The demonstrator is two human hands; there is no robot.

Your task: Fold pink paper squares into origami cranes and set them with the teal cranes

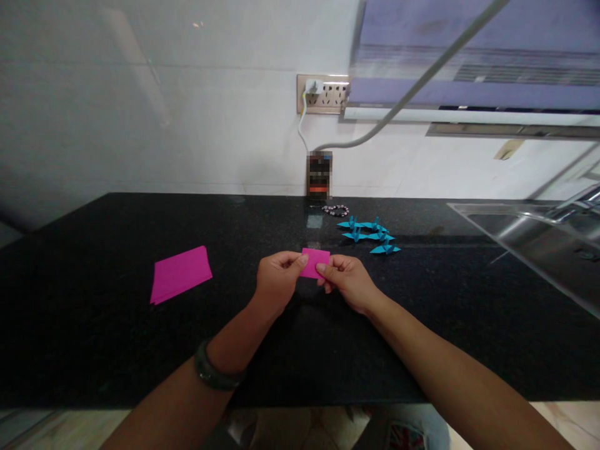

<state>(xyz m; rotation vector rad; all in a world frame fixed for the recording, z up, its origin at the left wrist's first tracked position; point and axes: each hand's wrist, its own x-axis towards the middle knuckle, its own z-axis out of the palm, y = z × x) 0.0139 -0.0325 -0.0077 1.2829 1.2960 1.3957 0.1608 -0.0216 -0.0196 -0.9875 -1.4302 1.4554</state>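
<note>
A dark band [213, 370] goes around the left wrist. The front edge of the black desk [107, 337] runs straight across, under both arms. Past it, the left hand [280, 272] and the right hand [347, 275] meet in the middle. Each grip is closed on the small pink paper [315, 259] — thumbs on top, fingers at the sides and under it. The paper's flat face looks up, and its top edge runs almost level from left to right. It is about square, so I cannot tell a long way from a short way. I also cannot tell if it touches the desk.

To the left lies a bigger pink stack [182, 275], turned a bit, with a wide stretch of black desk between it and the left hand. Five blue paper birds [356, 235] sit close beyond the right hand — their long wings point left and right. A metal sink [506, 225] is farther right. Beads [347, 210] lie behind the birds, near the white wall [225, 125].
</note>
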